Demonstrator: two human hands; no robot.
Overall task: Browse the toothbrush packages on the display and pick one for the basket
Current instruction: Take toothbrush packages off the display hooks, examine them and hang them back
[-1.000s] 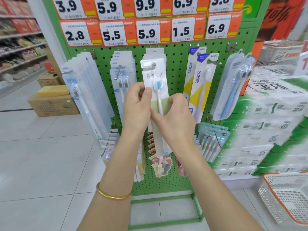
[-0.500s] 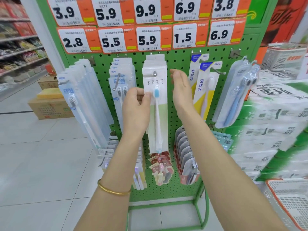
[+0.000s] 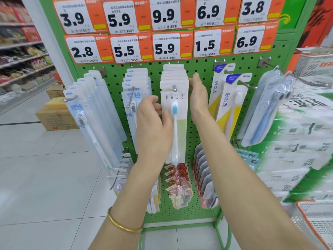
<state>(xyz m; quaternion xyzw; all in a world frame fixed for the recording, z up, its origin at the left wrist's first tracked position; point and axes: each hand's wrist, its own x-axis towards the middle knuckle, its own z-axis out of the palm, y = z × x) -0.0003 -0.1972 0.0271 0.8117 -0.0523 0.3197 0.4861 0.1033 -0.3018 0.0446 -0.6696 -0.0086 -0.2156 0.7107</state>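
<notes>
Front toothbrush package (image 3: 177,127) hangs from the centre hook (image 3: 174,88) on the green pegboard (image 3: 203,69). Left hand (image 3: 153,130), below-left of the hook, pinches the package's left edge. Right hand (image 3: 198,94), right of the hook, is flat with straight fingers and holds nothing. Basket (image 3: 317,224) sits far below-right of the hook.

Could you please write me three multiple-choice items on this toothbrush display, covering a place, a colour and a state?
1. Where is the basket? A: lower right, near the floor. B: on the left arm. C: atop the display.
2. What colour are the bristles in the toothbrush package that the left hand pinches? A: red. B: black. C: blue.
3. How is the right hand? A: gripping a yellow package. B: open, fingers straight. C: holding the basket.
Answers: 1 A, its orange rim shows at lower right. 2 C, the brush head is blue. 3 B, its straight fingers hold nothing.
</notes>
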